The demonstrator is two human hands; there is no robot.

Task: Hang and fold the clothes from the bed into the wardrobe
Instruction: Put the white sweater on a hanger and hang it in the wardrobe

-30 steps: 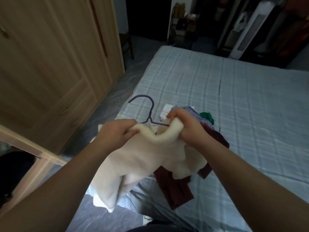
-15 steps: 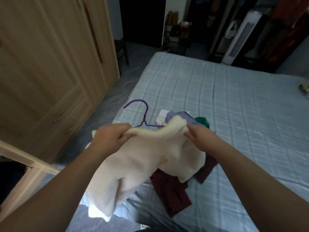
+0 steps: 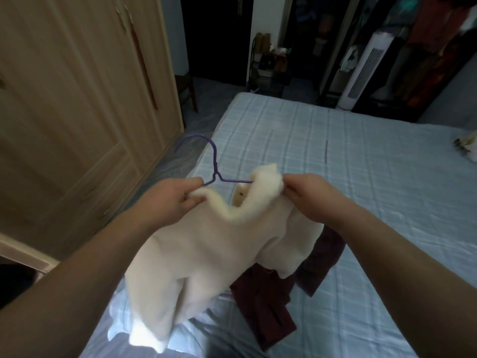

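Fleece garment, cream and thick, hangs in the air over the near left corner of the bed. Two bare hands hold it up by the neckline, and its body and one sleeve droop toward the bed's near edge. A purple wire hanger is partly inside it: the hook and neck stand clear above the collar, tilted to the left, one shoulder wire runs into the bunched fabric on the right, and the other ends at the left hand's thumb. The left hand has fingers and thumb curled tight on the left end of the collar; whether it also pinches the hanger wire there I cannot tell. The right hand pinches the right side of the collar, where the fleece bulges up in a lump, with its fingers closed on the cloth. Under the hanging fleece a dark maroon garment lies crumpled on the pale blue checked sheet, close to the bed's near edge, showing below and to the right of the cream one. A small pale thing lies at the bed's right edge, too blurred to name. Along the bed's left side, across a strip of floor, stands the light wooden wardrobe, with drawer fronts low down. Beyond the bed's far edge are a white tower fan, a dark shelf rack with small things on it, and a wooden chair.
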